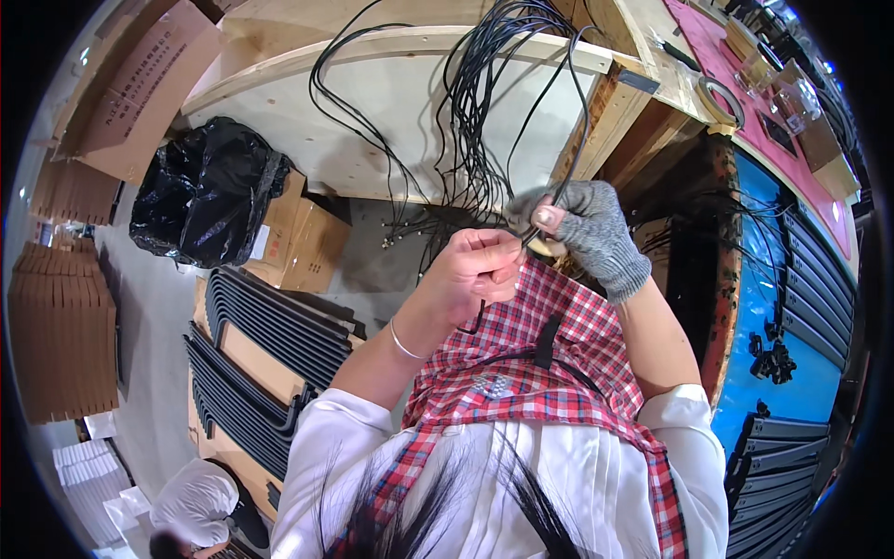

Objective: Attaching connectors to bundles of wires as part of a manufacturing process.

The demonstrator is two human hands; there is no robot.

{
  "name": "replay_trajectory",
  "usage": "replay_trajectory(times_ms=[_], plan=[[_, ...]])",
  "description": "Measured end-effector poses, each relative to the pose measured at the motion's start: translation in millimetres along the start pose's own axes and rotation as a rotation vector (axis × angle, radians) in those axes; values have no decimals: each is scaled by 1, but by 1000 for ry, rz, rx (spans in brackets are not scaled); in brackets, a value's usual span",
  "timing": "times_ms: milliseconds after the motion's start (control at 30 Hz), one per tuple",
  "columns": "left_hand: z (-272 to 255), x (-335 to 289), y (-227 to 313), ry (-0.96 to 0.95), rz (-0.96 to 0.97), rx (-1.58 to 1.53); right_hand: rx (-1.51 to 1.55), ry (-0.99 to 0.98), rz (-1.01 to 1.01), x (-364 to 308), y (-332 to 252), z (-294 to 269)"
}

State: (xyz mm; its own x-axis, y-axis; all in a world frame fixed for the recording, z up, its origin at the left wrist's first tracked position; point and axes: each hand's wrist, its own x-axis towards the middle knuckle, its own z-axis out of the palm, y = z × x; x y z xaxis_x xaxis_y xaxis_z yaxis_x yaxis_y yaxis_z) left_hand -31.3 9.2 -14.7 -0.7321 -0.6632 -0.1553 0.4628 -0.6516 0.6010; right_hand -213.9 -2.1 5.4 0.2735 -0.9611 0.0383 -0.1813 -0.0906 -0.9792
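In front of my apron, both hands meet on a black cable [581,112], which rises from them to the wooden bench edge. My left hand [480,275], bare with a bracelet at the wrist, pinches the cable between thumb and fingertips. A thin, bent black piece [477,321] sticks out below its fingers; whether it belongs to the cable cannot be made out. Close beside it, my right hand [596,233] wears a grey fingerless glove and is closed round the same cable, thumb on top. Just beyond hangs a bundle of black cables [475,112] over the bench's white panel.
At left, a black plastic bag [209,191] sits by a cardboard box [312,242]. Racks of black bent tubes [256,373] stand below it. Another person [196,503] is at lower left. On the right, a blue surface [745,373] carries black metal strips [810,289]; a tape roll [720,101] lies beyond.
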Motion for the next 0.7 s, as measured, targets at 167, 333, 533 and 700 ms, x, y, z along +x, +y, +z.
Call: replay_trajectory(times_ms=[167, 333, 533, 700], plan=[[18, 1, 5, -106, 15, -153, 540, -14, -210, -1, -5, 5], [35, 2, 18, 129, 215, 487, 256, 43, -180, 0, -27, -5], [18, 17, -9, 440, 750, 1136, -262, 142, -131, 8, -15, -4], [25, 5, 7, 357, 472, 827, 218, 36, -2, 4, -17, 1]])
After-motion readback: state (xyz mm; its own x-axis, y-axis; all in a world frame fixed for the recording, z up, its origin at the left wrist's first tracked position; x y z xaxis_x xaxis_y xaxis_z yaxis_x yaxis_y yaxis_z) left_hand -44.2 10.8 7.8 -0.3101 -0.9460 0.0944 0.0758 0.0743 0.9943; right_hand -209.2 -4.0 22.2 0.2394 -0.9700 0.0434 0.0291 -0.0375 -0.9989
